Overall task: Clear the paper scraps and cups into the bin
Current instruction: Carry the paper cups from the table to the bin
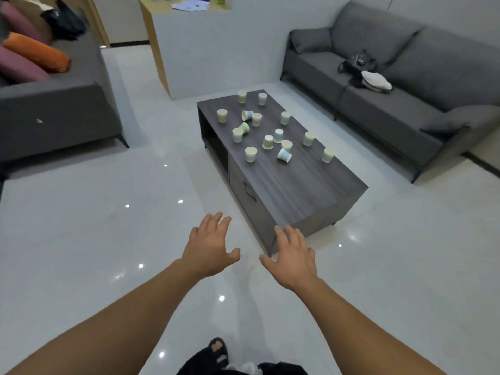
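Several small paper cups (250, 154) are scattered over the far half of a dark grey wooden coffee table (303, 185); most stand upside down, and a few, such as a blue-white cup (284, 155), lie on their sides. My left hand (209, 244) and my right hand (293, 255) are stretched out in front of me over the floor, just short of the table's near corner. Both have spread fingers and hold nothing. No bin and no paper scraps are in view.
A grey sofa (405, 104) with a black bag (358, 64) stands right of the table. Another grey sofa (59, 104) with rolled cushions is at the left. A white counter (211, 50) stands behind the table. Glossy white floor lies all around.
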`<state>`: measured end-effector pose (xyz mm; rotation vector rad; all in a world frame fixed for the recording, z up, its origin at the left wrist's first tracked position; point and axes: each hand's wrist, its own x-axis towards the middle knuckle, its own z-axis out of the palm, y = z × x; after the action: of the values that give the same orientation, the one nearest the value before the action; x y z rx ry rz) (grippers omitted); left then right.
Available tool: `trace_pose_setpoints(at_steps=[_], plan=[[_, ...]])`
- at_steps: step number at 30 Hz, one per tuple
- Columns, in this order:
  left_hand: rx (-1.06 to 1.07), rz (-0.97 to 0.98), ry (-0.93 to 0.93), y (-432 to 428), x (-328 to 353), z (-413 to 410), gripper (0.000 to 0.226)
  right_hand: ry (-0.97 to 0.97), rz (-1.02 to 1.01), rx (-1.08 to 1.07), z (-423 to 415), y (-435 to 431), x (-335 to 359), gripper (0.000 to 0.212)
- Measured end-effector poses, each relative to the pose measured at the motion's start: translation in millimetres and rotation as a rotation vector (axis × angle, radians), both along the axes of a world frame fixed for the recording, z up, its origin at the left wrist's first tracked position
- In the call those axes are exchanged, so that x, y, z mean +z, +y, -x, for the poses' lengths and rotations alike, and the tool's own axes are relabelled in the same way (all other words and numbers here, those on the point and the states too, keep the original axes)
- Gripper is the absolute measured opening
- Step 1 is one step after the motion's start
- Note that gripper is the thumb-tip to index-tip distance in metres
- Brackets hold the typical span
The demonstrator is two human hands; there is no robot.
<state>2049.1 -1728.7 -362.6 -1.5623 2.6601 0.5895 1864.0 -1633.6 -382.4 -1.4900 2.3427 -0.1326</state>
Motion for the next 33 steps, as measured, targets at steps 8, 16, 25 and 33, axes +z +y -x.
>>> trace_pose_setpoints(at_steps=[8, 16, 25, 33], plan=[[-0.135, -0.032, -0.032, -116, -12, 113, 0.085, -0.045, -0.02, -0.128, 95, -91, -12, 0.081], [-0.127, -0.051, -0.036, -225, -19, 248, 0.086, -0.049, -0.04, -0.112, 232, -197, -26, 0.081], [-0.092, -0.118, -0.017, -314, -28, 349, 0.086, -0.055, -0.073, -0.109, 340, -293, -38, 0.085], [-0.105, -0.218, -0.013, -409, -70, 395, 0.083, -0.07, -0.173, -0.126, 375, -375, -72, 0.086]])
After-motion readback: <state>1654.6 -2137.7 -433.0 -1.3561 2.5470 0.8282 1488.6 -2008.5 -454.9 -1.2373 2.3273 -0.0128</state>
